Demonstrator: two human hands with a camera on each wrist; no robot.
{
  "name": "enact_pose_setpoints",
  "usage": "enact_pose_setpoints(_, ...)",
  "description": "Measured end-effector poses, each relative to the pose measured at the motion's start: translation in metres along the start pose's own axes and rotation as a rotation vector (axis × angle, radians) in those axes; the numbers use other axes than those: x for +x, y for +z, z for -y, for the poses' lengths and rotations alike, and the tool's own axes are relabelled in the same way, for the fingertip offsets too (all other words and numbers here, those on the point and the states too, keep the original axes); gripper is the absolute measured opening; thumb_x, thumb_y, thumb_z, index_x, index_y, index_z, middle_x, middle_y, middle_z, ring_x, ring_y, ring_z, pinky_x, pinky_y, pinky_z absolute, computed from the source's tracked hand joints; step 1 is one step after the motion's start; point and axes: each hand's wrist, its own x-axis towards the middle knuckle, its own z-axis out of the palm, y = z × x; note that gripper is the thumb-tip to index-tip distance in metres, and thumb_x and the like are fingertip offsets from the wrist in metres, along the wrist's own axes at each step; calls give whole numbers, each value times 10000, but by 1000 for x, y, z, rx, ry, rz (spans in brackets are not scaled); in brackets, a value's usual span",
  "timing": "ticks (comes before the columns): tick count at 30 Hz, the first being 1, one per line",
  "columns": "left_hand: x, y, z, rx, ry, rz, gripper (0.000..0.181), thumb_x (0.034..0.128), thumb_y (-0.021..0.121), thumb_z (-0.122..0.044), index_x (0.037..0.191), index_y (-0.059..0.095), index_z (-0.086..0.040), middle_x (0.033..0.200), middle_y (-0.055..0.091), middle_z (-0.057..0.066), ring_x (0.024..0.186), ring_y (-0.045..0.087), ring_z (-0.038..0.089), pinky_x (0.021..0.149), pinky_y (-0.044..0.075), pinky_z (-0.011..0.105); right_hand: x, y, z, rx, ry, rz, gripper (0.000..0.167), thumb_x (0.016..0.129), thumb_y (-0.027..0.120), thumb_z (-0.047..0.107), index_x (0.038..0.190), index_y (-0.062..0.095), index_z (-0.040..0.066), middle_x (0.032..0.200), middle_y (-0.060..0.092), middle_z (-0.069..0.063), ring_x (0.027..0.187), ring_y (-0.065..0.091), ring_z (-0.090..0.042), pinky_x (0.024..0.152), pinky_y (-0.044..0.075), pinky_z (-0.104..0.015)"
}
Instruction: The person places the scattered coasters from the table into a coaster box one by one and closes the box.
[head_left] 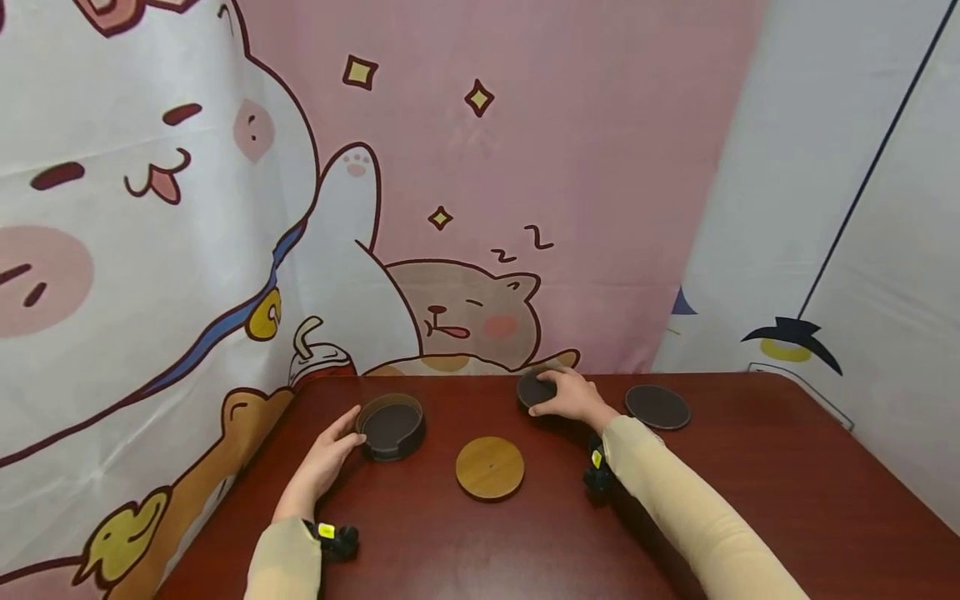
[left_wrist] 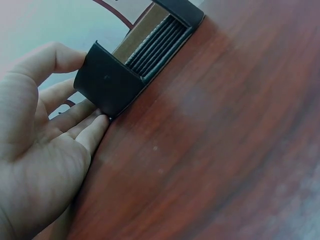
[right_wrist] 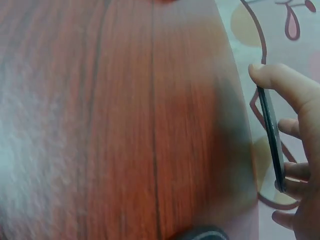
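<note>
My left hand (head_left: 327,454) grips the left side of a round black coaster holder (head_left: 392,455) on the table. In the left wrist view, the thumb lies against the wall of the holder (left_wrist: 107,82), and a stack of black coasters (left_wrist: 157,47) shows through its open slot. Near the table's back edge, my right hand (head_left: 572,395) pinches a round black coaster (head_left: 531,392) by its rim. Seen edge-on in the right wrist view, this coaster (right_wrist: 271,137) is held off the table between thumb and fingers.
A round wooden disc (head_left: 490,468) lies on the reddish-brown table (head_left: 480,550) between the hands. Another black coaster (head_left: 657,407) lies flat to the right of my right hand. Behind the table hangs a cartoon-printed cloth (head_left: 570,167).
</note>
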Motion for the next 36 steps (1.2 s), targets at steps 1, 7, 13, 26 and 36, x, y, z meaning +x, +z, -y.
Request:
enact_pose_setpoints(1, 2, 0, -1, 4, 1, -1, 662, 930, 527, -16, 1531, 250, -42, 1593, 155, 160, 1459, 87, 277, 1154, 142, 447, 0, 0, 2, 1, -8, -1, 786, 673, 799, 535, 1324, 602, 140, 1443, 430, -210, 1289, 414, -409, 926, 332, -669)
enact_pose_setpoints(7, 7, 2, -4, -1, 1, 20, 669, 925, 532, -15, 1532, 250, -46, 1588, 162, 175, 1454, 110, 278, 1153, 149, 446, -2, 2, 13, 9, -35, -4, 765, 680, 796, 535, 1319, 609, 158, 1439, 434, -194, 1307, 402, -377, 946, 328, -649)
enact_pose_setpoints(13, 2, 1, -7, 0, -4, 9, 669, 931, 525, -13, 1535, 242, -50, 1587, 161, 179, 1453, 113, 282, 1153, 147, 448, 1, 5, 23, 7, -76, -15, 760, 681, 788, 554, 1314, 615, 170, 1438, 432, -197, 1288, 421, -389, 946, 332, -649)
enact_pose_setpoints(26, 1, 1, -5, 0, -2, -5, 668, 921, 522, -2, 1530, 252, -42, 1580, 175, 192, 1446, 126, 292, 1151, 154, 449, 7, -2, 30, -5, -77, -2, 725, 694, 808, 497, 1315, 613, 178, 1434, 431, -206, 1286, 413, -404, 976, 319, -626)
enact_pose_setpoints(36, 3, 0, -1, 11, -11, -1, 662, 933, 517, -14, 1534, 239, -40, 1582, 169, 195, 1448, 130, 303, 1149, 160, 460, 8, -11, 35, -11, -70, 16, 738, 695, 813, 486, 1325, 604, 164, 1456, 404, -208, 1286, 413, -399, 996, 322, -627)
